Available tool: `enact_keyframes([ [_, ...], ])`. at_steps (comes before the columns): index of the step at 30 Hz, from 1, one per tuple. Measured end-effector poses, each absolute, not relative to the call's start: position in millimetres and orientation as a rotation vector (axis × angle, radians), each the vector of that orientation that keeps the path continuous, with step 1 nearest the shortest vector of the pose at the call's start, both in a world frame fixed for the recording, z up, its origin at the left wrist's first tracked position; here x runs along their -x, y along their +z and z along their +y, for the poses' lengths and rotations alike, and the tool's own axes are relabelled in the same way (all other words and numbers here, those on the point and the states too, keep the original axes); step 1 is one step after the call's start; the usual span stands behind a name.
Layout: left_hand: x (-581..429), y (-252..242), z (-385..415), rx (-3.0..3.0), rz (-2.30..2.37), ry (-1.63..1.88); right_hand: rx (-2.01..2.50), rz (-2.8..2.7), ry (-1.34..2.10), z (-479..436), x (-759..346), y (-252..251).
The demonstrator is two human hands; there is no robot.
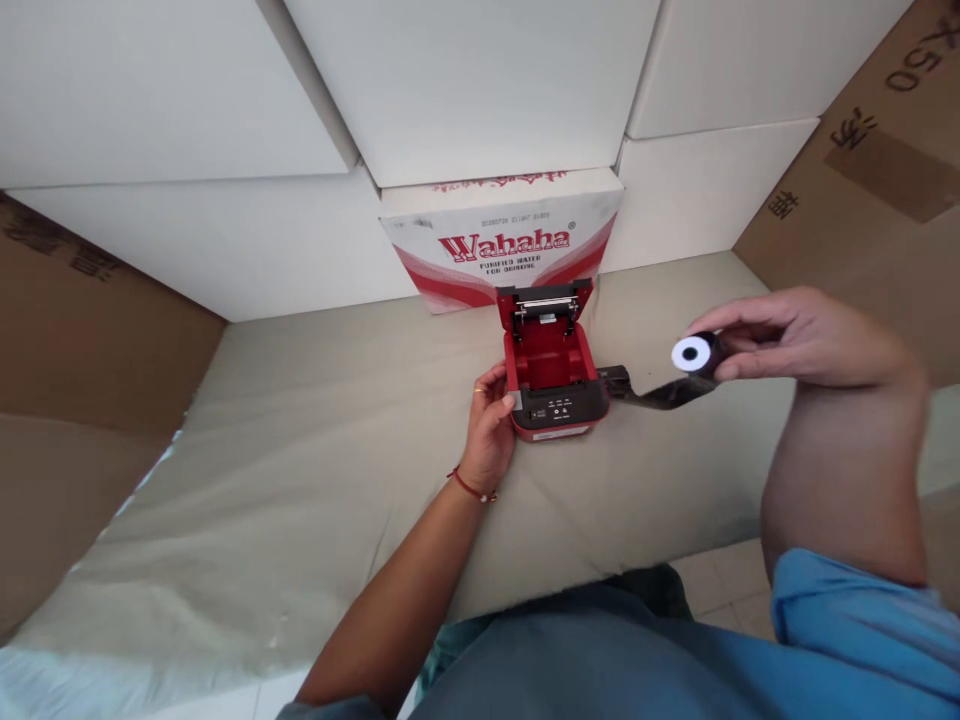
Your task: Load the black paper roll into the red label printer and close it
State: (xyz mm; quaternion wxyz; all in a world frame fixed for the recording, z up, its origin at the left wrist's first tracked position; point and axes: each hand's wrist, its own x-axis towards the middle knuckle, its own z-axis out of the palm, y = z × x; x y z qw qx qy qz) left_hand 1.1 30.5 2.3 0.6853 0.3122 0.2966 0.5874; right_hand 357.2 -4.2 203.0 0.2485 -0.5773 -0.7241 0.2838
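A small red-and-black receipt printer (562, 408) sits on the cloth-covered surface with its lid (546, 300) raised and its red inner bay showing no roll. My left hand (491, 425) grips the printer's left side, thumb on the front corner and fingers along the wall. To the right, my right hand (814, 335) holds a paper roll (691, 354) between thumb and fingers, above the cloth. The roll's white end and dark core face the printer. A dark strip (667, 395) hangs below the roll toward a black piece (616, 380) beside the printer; whether they join is unclear.
A Wahaha water carton (510, 240) stands just behind the printer. White boxes (480, 90) are stacked at the back. Brown cardboard walls (97, 390) rise at left and right. The surface's pale cloth (300, 440) is wrinkled, and its front edge lies near my body.
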Motion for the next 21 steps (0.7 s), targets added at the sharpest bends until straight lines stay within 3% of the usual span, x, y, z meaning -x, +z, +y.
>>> enact_keyframes([
  [4, -1.1, 3.5, 30.2, -0.684, 0.655, 1.317, 1.174, -2.328, 1.278, 35.6, -294.3, 212.5],
  [12, 2.0, 6.0, 28.0, -0.699, 0.678, 1.307, 1.734, -2.546, 0.588, 70.6, -199.1, 150.9],
  [21, 8.0, 6.1, 25.5, -0.762, 0.702, 1.279, 1.707, -2.456, 0.485, 71.4, -201.1, 138.9],
])
